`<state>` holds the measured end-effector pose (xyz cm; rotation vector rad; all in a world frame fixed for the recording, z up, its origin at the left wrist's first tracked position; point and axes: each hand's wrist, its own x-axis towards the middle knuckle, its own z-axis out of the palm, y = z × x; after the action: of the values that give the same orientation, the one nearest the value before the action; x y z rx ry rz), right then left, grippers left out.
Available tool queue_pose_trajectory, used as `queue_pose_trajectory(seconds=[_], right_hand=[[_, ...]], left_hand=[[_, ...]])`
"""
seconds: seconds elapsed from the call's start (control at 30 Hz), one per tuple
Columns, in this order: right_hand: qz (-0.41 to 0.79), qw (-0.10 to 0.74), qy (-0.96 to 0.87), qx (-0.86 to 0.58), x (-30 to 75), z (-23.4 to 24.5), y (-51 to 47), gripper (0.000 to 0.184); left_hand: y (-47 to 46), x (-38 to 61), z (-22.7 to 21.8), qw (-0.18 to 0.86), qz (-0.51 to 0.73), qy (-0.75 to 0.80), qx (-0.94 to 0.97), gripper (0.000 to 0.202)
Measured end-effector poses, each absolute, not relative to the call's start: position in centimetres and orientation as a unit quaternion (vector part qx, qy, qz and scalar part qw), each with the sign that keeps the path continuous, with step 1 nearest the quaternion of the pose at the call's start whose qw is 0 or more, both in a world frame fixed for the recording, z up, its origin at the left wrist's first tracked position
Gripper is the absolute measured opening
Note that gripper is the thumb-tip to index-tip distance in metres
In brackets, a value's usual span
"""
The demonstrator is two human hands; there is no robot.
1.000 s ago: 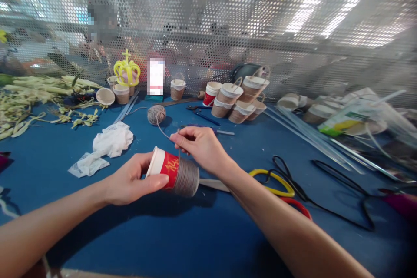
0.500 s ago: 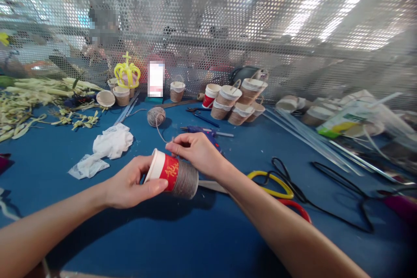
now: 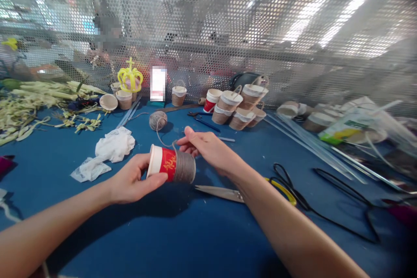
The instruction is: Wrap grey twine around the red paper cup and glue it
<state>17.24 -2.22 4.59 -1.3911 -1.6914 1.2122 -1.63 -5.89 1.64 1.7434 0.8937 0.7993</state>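
Observation:
My left hand (image 3: 132, 180) is closed around the rim end of a paper cup (image 3: 168, 164) lying on its side above the table, thumb on its red band. Grey yarn (image 3: 185, 167) is wound in tight rows over the cup's base half. From the windings a loose strand runs up to a yarn ball (image 3: 158, 120) on the table. Beside the cup is my right hand (image 3: 208, 147), its thumb raised apart from the fingers and the fingertips close to the strand. Whether they touch it I cannot tell.
Scissors (image 3: 220, 193) lie under my right forearm. A crumpled white cloth (image 3: 114, 144) is at left. Pliers (image 3: 203, 114), a stack of wrapped cups (image 3: 243, 118) and clear glue sticks (image 3: 312, 147) lie farther back, before a perforated metal screen (image 3: 195, 21). Pale plant stems (image 3: 39, 93) lie far left.
My right hand has gone from pinching the strand to thumb and fingers apart, moving slightly right. The strand now meets the cup at the edge of the windings. The cup has tilted nearer level.

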Motion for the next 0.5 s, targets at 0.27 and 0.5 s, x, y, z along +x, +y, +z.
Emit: queue_pose_trajectory(seconds=[0.27, 0.5], right_hand=[[0.455, 0.229, -0.737, -0.445, 17.8, 4.5, -3.6, 0.039], [0.243, 0.299, -0.800, -0.459, 16.6, 2.1, -6.3, 0.038]], left_hand=[[-5.1, -1.5, 1.2, 0.511, 0.351, 0.377, 0.688, 0.024], [-4.7, -0.6, 0.5, 0.716, 0.355, 0.402, 0.447, 0.028]])
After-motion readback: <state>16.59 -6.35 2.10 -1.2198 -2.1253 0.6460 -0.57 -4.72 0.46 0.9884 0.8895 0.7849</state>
